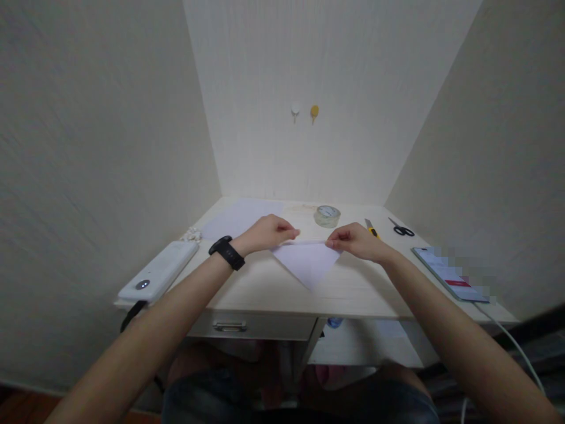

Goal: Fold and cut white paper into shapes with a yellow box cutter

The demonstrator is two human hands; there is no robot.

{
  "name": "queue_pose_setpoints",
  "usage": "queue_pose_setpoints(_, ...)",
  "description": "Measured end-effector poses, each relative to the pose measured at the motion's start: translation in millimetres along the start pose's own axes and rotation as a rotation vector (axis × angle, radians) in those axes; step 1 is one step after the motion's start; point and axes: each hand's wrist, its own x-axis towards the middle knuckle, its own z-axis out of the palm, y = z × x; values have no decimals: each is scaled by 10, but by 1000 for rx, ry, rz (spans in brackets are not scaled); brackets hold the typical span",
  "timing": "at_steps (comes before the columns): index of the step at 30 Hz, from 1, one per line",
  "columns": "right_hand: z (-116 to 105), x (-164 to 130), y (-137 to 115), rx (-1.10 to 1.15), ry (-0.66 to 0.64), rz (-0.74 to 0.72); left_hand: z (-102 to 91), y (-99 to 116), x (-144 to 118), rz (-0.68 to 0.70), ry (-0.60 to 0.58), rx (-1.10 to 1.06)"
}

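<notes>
A folded sheet of white paper (308, 264), triangular with its point toward me, is held just over the white desk. My left hand (274, 231), below a black wristwatch, pinches the paper's far edge near its left corner. At the right end of that same edge, my right hand (352, 240) grips the paper between thumb and fingers. Both hands are closed, and the fingertips partly cover the corners. Behind the paper stands a roll of clear tape (327, 217).
Right of the tape lie a yellow utility knife (372, 228) and black scissors (401, 228). A phone (450, 275) with a cable rests at the right edge. On the left are a white device (161, 271) and more paper (241, 217). Walls enclose the desk (265, 288).
</notes>
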Motion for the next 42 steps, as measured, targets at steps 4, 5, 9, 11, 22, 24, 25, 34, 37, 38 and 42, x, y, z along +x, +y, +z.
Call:
queue_pose_setpoints(4,70,38,-78,43,-55,-22,244,170,93,66,-152,-62)
queue_pose_setpoints(5,58,29,-85,49,-77,-9,266,162,103,56,-160,-89)
queue_pose_setpoints(9,-77,-54,-55,37,-134,49,239,42,106,-2,-173,-140)
queue_pose_setpoints(11,-150,-95,-29,40,-111,68,214,1,96,-1,-187,-164)
queue_pose_setpoints(22,-209,-128,-33,97,-112,100,273,35,87,41,-275,-142)
queue_pose_setpoints(24,-299,-166,33,109,-109,126,225,-6,71,11,-270,-152)
queue_pose_setpoints(25,-351,-189,83,122,-89,139,198,-29,61,-7,-256,-159)
queue_pose_setpoints(34,135,-303,320,589,255,308,393,-97,24,-339,180,-590)
queue_pose_setpoints(37,481,-283,253,768,276,363,570,-67,-5,-377,202,-698)
queue_pose_setpoints(38,552,-273,239,798,341,387,612,-52,-25,-384,197,-727)
queue_pose_setpoints(42,637,-243,230,885,477,394,694,6,-119,-392,179,-812)
